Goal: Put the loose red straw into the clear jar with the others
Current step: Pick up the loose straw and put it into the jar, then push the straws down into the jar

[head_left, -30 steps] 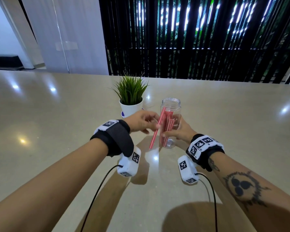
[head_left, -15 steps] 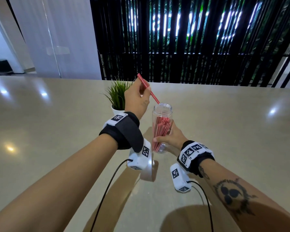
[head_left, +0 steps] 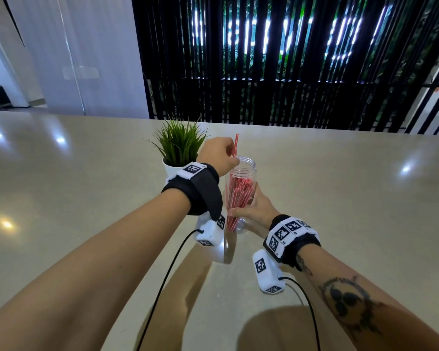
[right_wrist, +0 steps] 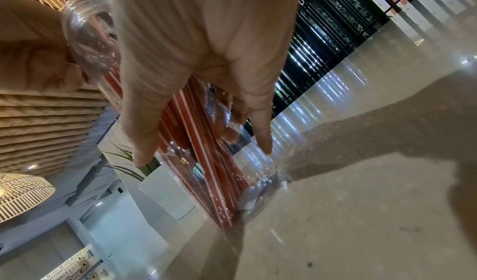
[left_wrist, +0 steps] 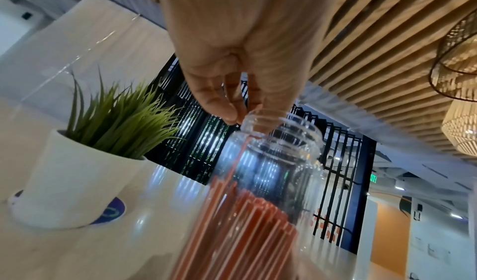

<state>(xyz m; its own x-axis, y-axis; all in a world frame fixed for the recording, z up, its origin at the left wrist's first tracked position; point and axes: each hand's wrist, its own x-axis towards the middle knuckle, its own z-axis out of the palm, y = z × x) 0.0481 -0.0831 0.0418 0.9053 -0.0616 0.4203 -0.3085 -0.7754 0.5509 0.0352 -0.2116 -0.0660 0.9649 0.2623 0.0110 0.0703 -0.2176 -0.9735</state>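
Note:
The clear jar [head_left: 246,171] stands on the beige table, holding several red straws [head_left: 238,193]. My right hand [head_left: 254,211] grips the jar low on its body, thumb on the near side. My left hand [head_left: 219,155] is at the jar's mouth and pinches the loose red straw [head_left: 236,144], which stands nearly upright. Its top end sticks out above my fingers; its lower part runs down inside the jar [left_wrist: 281,141], as the loose straw [left_wrist: 236,162] shows in the left wrist view. In the right wrist view my right hand [right_wrist: 206,100] wraps the jar [right_wrist: 258,174].
A small green plant in a white pot [head_left: 171,165] stands just left of the jar, close behind my left wrist. The table [head_left: 340,198] stretches wide on both sides. Black slatted screens rise beyond its far edge. Cables hang from both wrist cameras.
My left hand lifted the straw from beside the jar, swung it over the mouth, and has lowered it so its lower end is now inside the jar. My right hand stays on the jar.

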